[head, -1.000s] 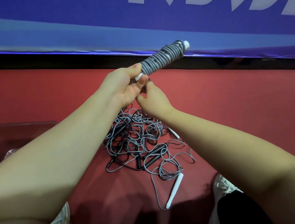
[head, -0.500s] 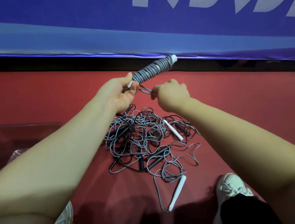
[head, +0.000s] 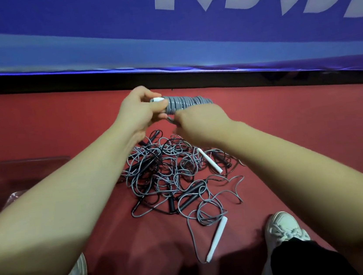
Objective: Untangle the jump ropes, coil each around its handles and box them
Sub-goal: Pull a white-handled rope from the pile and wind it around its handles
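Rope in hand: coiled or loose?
Coiled: the held rope is wound tight round its handles; left hand grips one end, right hand pinches the tail.

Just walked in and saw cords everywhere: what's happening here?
A person holds a coiled grey jump rope in both hands: the left hand grips its white-handled end, the right hand pinches a loose loop of its cord under the coil. A tangled pile of ropes, with black and white handles, lies on the red floor below. A clear box sits at the left.
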Action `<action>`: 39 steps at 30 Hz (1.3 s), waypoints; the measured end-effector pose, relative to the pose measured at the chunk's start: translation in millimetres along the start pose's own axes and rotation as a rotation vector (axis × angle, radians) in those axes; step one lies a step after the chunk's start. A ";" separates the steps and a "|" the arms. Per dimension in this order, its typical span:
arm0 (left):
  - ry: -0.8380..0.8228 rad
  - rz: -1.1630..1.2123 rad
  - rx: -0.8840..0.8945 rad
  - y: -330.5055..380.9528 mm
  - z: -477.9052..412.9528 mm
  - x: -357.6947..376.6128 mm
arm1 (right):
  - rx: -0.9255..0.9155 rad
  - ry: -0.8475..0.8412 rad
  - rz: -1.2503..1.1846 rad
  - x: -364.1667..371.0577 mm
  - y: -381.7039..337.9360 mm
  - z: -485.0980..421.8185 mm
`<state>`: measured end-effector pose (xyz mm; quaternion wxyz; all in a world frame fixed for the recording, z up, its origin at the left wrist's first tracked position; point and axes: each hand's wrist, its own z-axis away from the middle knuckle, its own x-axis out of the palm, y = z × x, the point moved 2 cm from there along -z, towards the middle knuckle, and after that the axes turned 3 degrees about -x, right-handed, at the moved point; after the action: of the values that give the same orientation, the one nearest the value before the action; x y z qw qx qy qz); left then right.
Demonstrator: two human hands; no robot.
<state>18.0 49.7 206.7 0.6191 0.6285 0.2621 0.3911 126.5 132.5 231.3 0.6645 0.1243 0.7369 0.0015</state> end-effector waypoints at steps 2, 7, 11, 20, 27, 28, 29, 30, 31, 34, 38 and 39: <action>-0.065 -0.112 0.092 2.0 3.4 3.9 | -0.032 0.040 0.117 -15.1 7.1 2.2; -0.156 -0.463 0.308 6.9 15.6 12.0 | -0.076 0.194 0.138 -34.3 17.4 3.8; -0.233 -0.542 0.324 11.1 21.5 9.2 | 0.006 0.177 -0.451 -24.7 31.3 8.3; -0.296 -0.255 0.281 9.6 18.9 9.6 | 0.254 0.272 -1.201 -6.6 43.4 3.4; -0.168 -0.363 0.250 5.4 16.0 15.1 | 0.319 0.430 -1.203 -7.0 34.3 -6.4; -0.155 -0.436 0.280 6.9 16.7 14.0 | 0.309 0.446 -1.141 -8.0 33.4 -7.2; -0.148 -0.516 0.304 8.4 17.2 12.9 | 0.306 0.457 -1.109 -8.6 32.1 -7.4; -0.153 -0.577 0.314 10.3 18.1 12.5 | 0.306 0.465 -1.108 -9.2 30.9 -7.6; -0.169 -0.597 0.306 11.5 19.1 12.3 | 0.306 0.467 -1.112 -9.9 30.0 -7.5; -0.197 -0.458 0.259 14.8 21.8 12.1 | 0.289 0.452 -1.156 -15.4 26.4 -7.9; -0.214 -0.185 0.198 20.0 19.1 11.0 | 0.350 0.367 -1.521 -21.8 26.3 -10.0; -0.223 -0.157 0.192 20.4 18.8 11.7 | 0.378 0.352 -1.609 -21.1 25.5 -10.5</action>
<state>36.7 46.4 230.0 0.6100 0.7020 0.2763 0.2425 122.7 155.0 257.5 0.3065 -0.3314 0.6814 -0.5761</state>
